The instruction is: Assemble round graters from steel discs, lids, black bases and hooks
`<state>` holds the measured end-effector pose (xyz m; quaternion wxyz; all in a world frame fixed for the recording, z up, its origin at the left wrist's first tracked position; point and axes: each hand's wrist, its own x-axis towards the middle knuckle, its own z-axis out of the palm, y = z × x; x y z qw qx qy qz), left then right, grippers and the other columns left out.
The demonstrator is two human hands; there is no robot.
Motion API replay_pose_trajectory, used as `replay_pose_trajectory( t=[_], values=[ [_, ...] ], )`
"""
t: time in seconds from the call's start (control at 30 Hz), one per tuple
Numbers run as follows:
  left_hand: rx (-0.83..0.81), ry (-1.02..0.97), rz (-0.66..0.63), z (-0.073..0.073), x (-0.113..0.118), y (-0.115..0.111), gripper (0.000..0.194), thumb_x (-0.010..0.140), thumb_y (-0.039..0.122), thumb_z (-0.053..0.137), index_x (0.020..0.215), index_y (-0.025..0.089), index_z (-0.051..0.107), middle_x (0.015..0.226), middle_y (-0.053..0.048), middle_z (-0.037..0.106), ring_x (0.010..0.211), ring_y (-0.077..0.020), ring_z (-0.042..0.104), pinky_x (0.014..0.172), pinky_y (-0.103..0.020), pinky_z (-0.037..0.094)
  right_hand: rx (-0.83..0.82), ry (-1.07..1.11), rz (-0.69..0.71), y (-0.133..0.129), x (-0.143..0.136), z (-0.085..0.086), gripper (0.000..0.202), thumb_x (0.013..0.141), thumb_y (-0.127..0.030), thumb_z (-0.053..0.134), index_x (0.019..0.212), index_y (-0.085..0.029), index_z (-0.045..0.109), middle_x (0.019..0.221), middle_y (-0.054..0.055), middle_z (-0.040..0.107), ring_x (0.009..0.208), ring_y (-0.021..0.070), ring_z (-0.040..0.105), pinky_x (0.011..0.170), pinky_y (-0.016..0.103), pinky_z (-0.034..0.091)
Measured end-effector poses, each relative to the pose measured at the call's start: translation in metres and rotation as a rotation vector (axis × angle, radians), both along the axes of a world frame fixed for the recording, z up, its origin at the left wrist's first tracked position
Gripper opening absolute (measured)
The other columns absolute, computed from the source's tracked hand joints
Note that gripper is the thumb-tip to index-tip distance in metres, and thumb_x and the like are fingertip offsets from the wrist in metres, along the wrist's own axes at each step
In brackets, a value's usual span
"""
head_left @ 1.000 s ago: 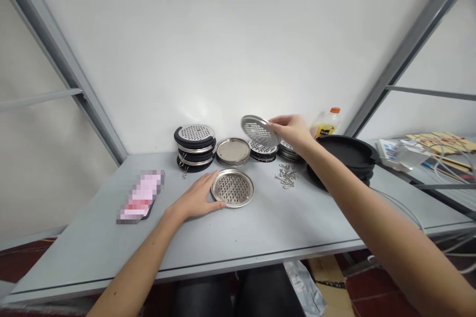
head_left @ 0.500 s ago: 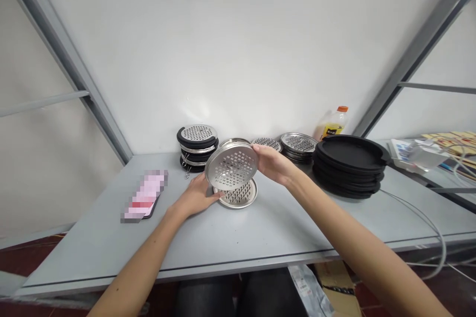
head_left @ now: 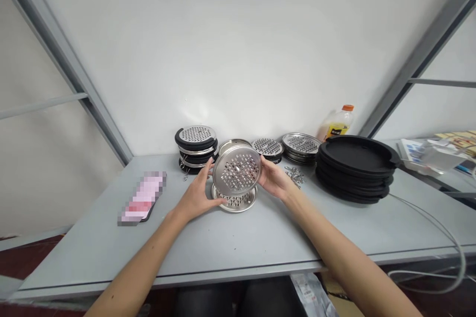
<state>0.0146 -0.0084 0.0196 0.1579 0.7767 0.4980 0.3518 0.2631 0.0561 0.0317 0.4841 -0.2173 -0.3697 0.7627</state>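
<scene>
My right hand (head_left: 274, 178) grips the right edge of a round metal grater plate (head_left: 238, 171), held tilted with its perforated face towards me. Close to the plate's left edge, my left hand (head_left: 196, 194) is open, thumb and fingers spread apart; whether the fingertips touch the rim is hard to see. Below the raised plate, a second round grater plate (head_left: 241, 204) lies on the table, partly covered from view. Just behind stands another round metal piece (head_left: 235, 142), mostly hidden.
Black-rimmed graters (head_left: 197, 146) are stacked at back left, a phone (head_left: 143, 197) nearer. Behind my right hand are grater plates (head_left: 267, 147), stacked metal discs (head_left: 300, 144) and small metal clips (head_left: 295, 175). Farther right stand black round holders (head_left: 355, 171) and an orange-capped bottle (head_left: 340, 121).
The held plate has moved slightly right and turned more upright. My left hand has opened wider beside it. The small clips behind my right hand now show.
</scene>
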Motion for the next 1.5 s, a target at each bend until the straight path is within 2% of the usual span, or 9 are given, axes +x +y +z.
replay_pose_trajectory(
  t=[0.17, 0.33, 0.5, 0.7, 0.87, 1.1, 1.23, 1.33, 1.5],
  values=[
    [0.016, -0.016, 0.008, -0.004, -0.002, 0.002, 0.125, 0.062, 0.05, 0.082, 0.151, 0.034, -0.005, 0.154, -0.011, 0.027, 0.137, -0.034, 0.034, 0.11, -0.048, 0.031, -0.026, -0.023, 0.061, -0.001, -0.005, -0.009, 0.018, 0.083, -0.036, 0.062, 0.091, -0.019, 0.063, 0.088, 0.004, 0.074, 0.091, 0.0217, 0.068, 0.08, 0.036, 0.054],
    [0.03, 0.038, -0.021, -0.003, -0.004, 0.002, 0.126, 0.062, 0.052, 0.082, 0.151, 0.033, -0.006, 0.159, -0.01, 0.016, 0.143, -0.0346, 0.022, 0.114, -0.049, 0.025, -0.065, -0.007, 0.09, -0.004, -0.009, -0.013, 0.021, 0.083, -0.034, 0.063, 0.096, -0.018, 0.063, 0.09, 0.006, 0.074, 0.09, 0.0219, 0.068, 0.078, 0.035, 0.054],
    [0.037, 0.063, -0.027, 0.001, -0.002, -0.001, 0.123, 0.064, 0.05, 0.081, 0.151, 0.032, -0.003, 0.158, -0.01, 0.018, 0.142, -0.0338, 0.024, 0.114, -0.048, 0.026, -0.021, 0.027, 0.088, -0.006, -0.009, -0.013, 0.023, 0.084, -0.031, 0.063, 0.105, -0.021, 0.062, 0.099, 0.004, 0.072, 0.091, 0.0199, 0.066, 0.076, 0.033, 0.054],
    [0.042, 0.044, 0.004, 0.001, -0.001, 0.0, 0.12, 0.064, 0.052, 0.08, 0.152, 0.031, 0.0, 0.156, -0.01, 0.026, 0.14, -0.0347, 0.029, 0.112, -0.05, 0.029, 0.015, -0.023, -0.037, -0.007, -0.009, -0.01, 0.036, 0.081, -0.026, 0.066, 0.116, -0.028, 0.06, 0.109, 0.0, 0.069, 0.09, 0.0153, 0.065, 0.079, 0.029, 0.052],
    [0.012, -0.007, 0.006, -0.002, -0.001, 0.001, 0.123, 0.059, 0.056, 0.081, 0.153, 0.027, 0.007, 0.153, -0.011, 0.033, 0.138, -0.0361, 0.033, 0.111, -0.05, 0.031, 0.191, -0.356, -0.135, -0.005, -0.004, -0.005, 0.036, 0.088, -0.044, 0.055, 0.117, -0.023, 0.063, 0.111, 0.004, 0.069, 0.097, 0.0192, 0.063, 0.084, 0.031, 0.048],
    [-0.079, -0.125, 0.001, -0.002, -0.001, 0.004, 0.116, 0.06, 0.053, 0.082, 0.152, 0.021, 0.018, 0.15, -0.014, 0.037, 0.136, -0.0363, 0.036, 0.111, -0.049, 0.032, 0.313, -0.546, -0.114, -0.005, 0.003, -0.005, 0.049, 0.09, -0.053, 0.048, 0.131, -0.027, 0.055, 0.128, 0.005, 0.062, 0.116, 0.0261, 0.058, 0.097, 0.043, 0.046],
    [-0.144, -0.158, -0.033, -0.006, -0.004, 0.007, 0.107, 0.066, 0.053, 0.078, 0.15, 0.015, 0.024, 0.143, -0.017, 0.046, 0.131, -0.0369, 0.044, 0.109, -0.049, 0.035, 0.627, -0.882, -0.244, -0.006, 0.007, -0.008, 0.054, 0.09, -0.056, 0.046, 0.133, -0.024, 0.055, 0.14, 0.007, 0.052, 0.131, 0.0296, 0.045, 0.108, 0.048, 0.037],
    [-0.143, -0.16, -0.041, -0.007, -0.004, 0.007, 0.102, 0.067, 0.055, 0.076, 0.148, 0.014, 0.03, 0.144, -0.017, 0.046, 0.131, -0.0364, 0.044, 0.11, -0.048, 0.034, 0.873, -1.055, -0.309, -0.007, 0.01, -0.012, 0.059, 0.093, -0.055, 0.038, 0.137, -0.017, 0.051, 0.141, 0.012, 0.05, 0.132, 0.03, 0.043, 0.112, 0.048, 0.03],
    [-0.163, -0.259, -0.045, -0.006, -0.004, 0.01, 0.082, 0.076, 0.059, 0.066, 0.14, 0.011, 0.045, 0.139, -0.016, 0.052, 0.127, -0.0339, 0.049, 0.107, -0.045, 0.038, 0.912, -1.107, -0.174, -0.002, 0.016, -0.019, 0.069, 0.091, -0.061, 0.038, 0.141, -0.015, 0.045, 0.142, 0.013, 0.048, 0.131, 0.0329, 0.045, 0.111, 0.051, 0.031]
  ],
)
